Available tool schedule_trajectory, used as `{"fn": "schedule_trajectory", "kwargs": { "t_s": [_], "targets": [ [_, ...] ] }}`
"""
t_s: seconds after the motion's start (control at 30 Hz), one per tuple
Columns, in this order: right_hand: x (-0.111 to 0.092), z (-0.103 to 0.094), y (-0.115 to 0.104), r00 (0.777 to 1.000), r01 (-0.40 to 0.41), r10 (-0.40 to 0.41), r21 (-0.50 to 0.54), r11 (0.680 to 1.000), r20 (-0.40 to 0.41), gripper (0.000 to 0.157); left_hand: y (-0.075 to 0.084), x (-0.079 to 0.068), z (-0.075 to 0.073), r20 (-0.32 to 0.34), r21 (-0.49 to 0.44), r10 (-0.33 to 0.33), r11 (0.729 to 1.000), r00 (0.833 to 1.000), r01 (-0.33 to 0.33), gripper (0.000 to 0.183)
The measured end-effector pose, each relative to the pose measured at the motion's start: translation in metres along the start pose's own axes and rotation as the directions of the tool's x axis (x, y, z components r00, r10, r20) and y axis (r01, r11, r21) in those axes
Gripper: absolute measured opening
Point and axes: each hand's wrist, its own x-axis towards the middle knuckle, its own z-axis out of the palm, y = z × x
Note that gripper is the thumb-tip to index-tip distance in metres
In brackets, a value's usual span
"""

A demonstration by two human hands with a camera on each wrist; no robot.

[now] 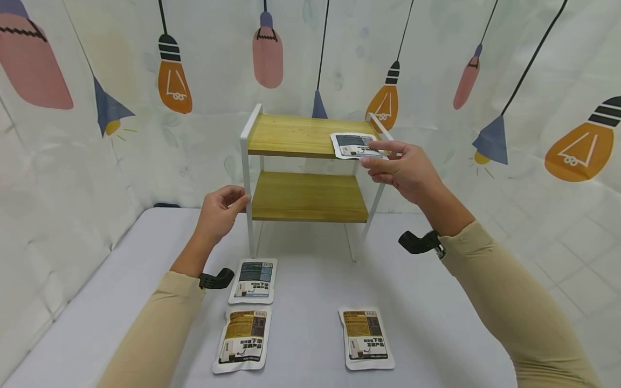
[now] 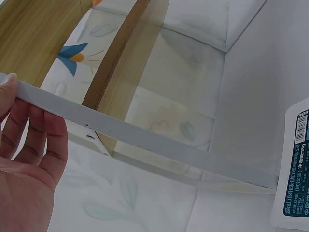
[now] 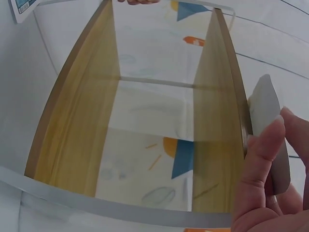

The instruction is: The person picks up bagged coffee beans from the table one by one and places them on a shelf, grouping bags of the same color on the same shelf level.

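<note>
A small two-tier rack with wooden boards (image 1: 291, 133) and a white metal frame (image 1: 246, 178) stands on the table. My left hand (image 1: 219, 213) grips the frame's left front upright at about the height of the lower board (image 1: 310, 199); in the left wrist view, the thumb lies on one side of the white bar (image 2: 145, 135) and fingers on the other. With my right hand (image 1: 405, 168) I pinch a flat white packet with a blue-grey label (image 1: 350, 144) by its right end. The packet overlaps the front right of the upper board. In the right wrist view its pale edge (image 3: 268, 111) stands close beside that board.
A blue-labelled packet (image 1: 252, 281) lies in front of the rack's left leg. Nearer me are two brown-labelled packets, one at left (image 1: 244, 338) and one at right (image 1: 366, 338). A printed cloth backdrop (image 1: 208, 145) hangs behind the white table (image 1: 301, 323).
</note>
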Motion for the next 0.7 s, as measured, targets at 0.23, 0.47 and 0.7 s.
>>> {"fn": "schedule_trajectory", "kwargs": {
  "t_s": [0.23,0.47,0.7],
  "targets": [
    [0.0004,-0.0017,0.0007,1.000,0.008,-0.009,0.054,0.999,0.018,0.065,-0.0007,0.0007,-0.0003,-0.006,-0.004,0.000,1.000,1.000,0.000,0.031],
    [0.0016,0.0001,0.0004,1.000,0.023,-0.023,0.047,0.999,0.000,0.060,0.0000,0.0009,0.0001,-0.003,-0.011,0.007,1.000,1.000,-0.007,0.032],
    [0.0042,0.0023,0.0036,0.998,0.047,-0.048,-0.019,0.999,-0.041,0.056,0.0015,-0.0002,0.0003,-0.003,-0.008,0.004,1.000,1.000,-0.004,0.033]
  ]
}}
